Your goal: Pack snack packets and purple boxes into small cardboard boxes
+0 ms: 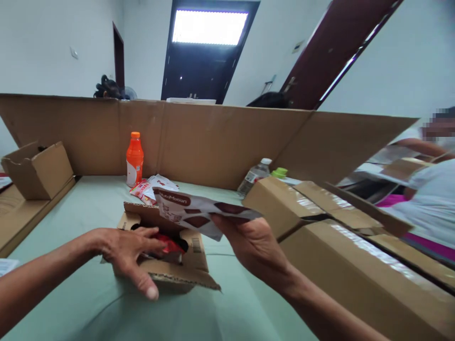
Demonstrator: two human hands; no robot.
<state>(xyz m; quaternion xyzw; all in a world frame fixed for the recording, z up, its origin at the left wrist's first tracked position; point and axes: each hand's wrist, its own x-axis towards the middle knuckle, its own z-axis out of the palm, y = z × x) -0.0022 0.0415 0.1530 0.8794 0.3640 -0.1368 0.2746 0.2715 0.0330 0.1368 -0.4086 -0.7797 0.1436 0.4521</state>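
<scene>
Two hands: left hand (131,251) above the open carton (177,271), fingers spread, contact with the red packet (171,246) inside unclear; right hand (256,242) with fingers clamped on the printed pouch.
Printed pouch (199,212): tilted over the carton's rear right, gripped near one end.
Snag risk: its free end could catch the raised back flap (142,211), or swing, being unsupported.
Behind carton: orange bottle (135,161), loose sachets (158,183), cardboard partition (213,142).
Right side: taped boxes (320,265) crowd the right arm's room.
</scene>
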